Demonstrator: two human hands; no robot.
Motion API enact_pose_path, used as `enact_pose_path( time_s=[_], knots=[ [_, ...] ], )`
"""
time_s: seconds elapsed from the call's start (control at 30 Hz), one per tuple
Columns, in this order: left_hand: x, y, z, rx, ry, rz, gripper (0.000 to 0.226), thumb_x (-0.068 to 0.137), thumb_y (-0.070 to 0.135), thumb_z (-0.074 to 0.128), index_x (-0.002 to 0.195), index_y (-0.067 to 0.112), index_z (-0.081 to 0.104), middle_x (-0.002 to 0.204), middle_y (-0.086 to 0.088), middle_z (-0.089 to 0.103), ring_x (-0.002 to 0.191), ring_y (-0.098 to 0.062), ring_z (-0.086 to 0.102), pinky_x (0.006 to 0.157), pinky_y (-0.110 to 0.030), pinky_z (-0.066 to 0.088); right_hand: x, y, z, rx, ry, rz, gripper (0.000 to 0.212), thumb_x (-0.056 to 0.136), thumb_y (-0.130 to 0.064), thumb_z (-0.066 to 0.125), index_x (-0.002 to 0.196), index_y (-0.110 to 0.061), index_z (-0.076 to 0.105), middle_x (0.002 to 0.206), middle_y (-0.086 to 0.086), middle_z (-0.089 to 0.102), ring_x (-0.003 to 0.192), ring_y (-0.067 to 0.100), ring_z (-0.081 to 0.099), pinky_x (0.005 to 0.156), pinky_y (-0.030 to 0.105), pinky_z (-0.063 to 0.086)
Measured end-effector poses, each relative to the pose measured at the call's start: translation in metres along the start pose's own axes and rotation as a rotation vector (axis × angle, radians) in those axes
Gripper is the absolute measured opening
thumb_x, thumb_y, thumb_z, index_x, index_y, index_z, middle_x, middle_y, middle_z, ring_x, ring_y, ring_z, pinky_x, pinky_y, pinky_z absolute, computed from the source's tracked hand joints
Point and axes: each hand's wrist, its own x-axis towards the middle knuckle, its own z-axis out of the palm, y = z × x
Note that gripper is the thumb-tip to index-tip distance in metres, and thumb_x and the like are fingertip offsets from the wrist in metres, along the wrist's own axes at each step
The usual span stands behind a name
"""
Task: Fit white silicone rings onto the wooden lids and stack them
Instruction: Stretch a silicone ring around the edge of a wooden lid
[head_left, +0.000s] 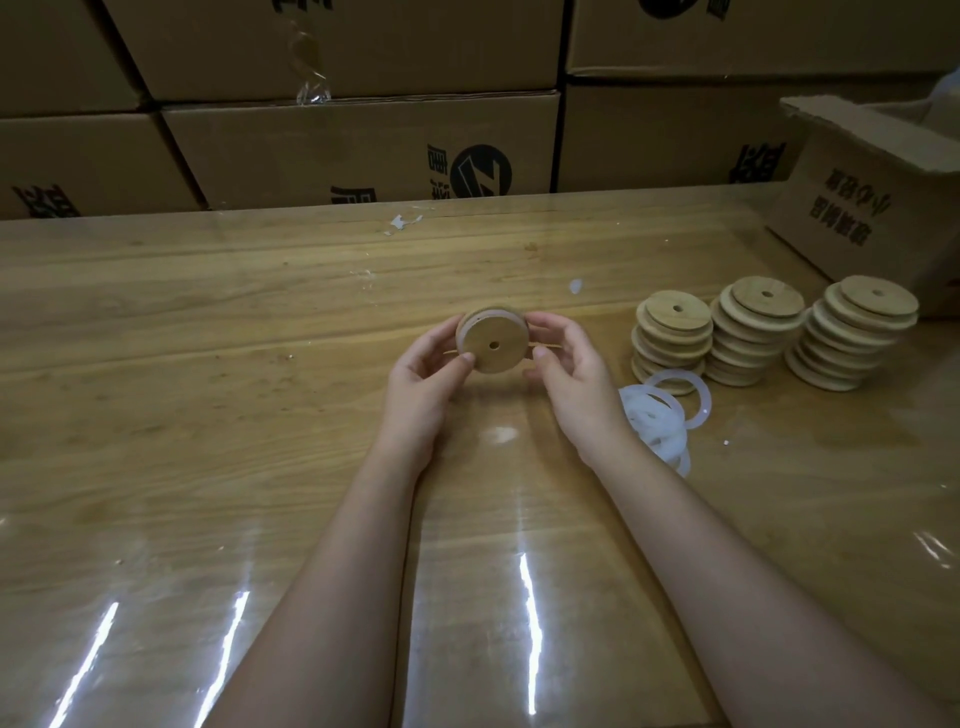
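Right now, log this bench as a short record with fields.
held item: round wooden lid with a centre hole, white silicone ring showing along its upper rim
left hand: grips the lid's left edge
right hand: pinches its right edge
lid stacks: three, right of the hands
loose white rings: piled by the leftmost stack
surface: wooden table

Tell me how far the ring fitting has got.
Done: unclear; three stacks of round wooden lids stand on the right, rings on them not discernible. In hand: left hand and right hand hold one holed wooden lid, a white ring showing at its edge. Left: a pile of loose white silicone rings.
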Motion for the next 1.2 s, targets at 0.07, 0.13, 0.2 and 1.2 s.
enact_pose_path(
  time_s=[0.07, 0.13, 0.2, 1.2],
  knots=[
    [0.000, 0.002, 0.000, 0.006, -0.006, 0.013, 0.039, 0.085, -0.008, 0.058, 0.113, 0.019, 0.061, 0.103, 0.003, 0.068, 0.088, 0.002, 0.062, 0.071, -0.013, 0.046, -0.001, 0.000, 0.000, -0.025, 0.007, -0.030, 0.033, 0.093, -0.008, 0.052, 0.103, -0.040, 0.057, 0.106, -0.011, 0.063, 0.100, 0.008, 0.060, 0.091, 0.039, 0.050],
    [-0.001, 0.004, -0.001, 0.014, -0.015, 0.028, 0.039, 0.085, -0.007, 0.058, 0.113, 0.019, 0.062, 0.102, 0.004, 0.068, 0.088, 0.002, 0.062, 0.072, -0.012, 0.046, -0.002, 0.000, 0.000, -0.022, 0.021, -0.051, 0.031, 0.092, -0.011, 0.056, 0.101, -0.040, 0.057, 0.103, -0.010, 0.064, 0.097, 0.005, 0.061, 0.089, 0.038, 0.051],
    [-0.001, 0.005, -0.001, 0.030, -0.023, 0.044, 0.040, 0.085, -0.006, 0.059, 0.114, 0.022, 0.062, 0.101, 0.005, 0.068, 0.089, 0.002, 0.062, 0.073, -0.012, 0.046, -0.002, 0.001, 0.000, -0.011, 0.031, -0.060, 0.031, 0.092, -0.011, 0.056, 0.101, -0.040, 0.058, 0.105, -0.007, 0.064, 0.097, 0.007, 0.062, 0.088, 0.037, 0.052],
    [0.001, -0.002, -0.008, 0.635, -0.157, 0.230, 0.030, 0.080, 0.000, 0.069, 0.107, 0.015, 0.065, 0.105, -0.004, 0.066, 0.093, -0.006, 0.061, 0.085, -0.017, 0.048, -0.004, 0.013, -0.010, -0.498, 0.044, -0.417, 0.002, 0.085, -0.008, 0.065, 0.087, -0.008, 0.066, 0.094, -0.001, 0.062, 0.081, 0.013, 0.061, 0.067, 0.031, 0.055]
  ],
)
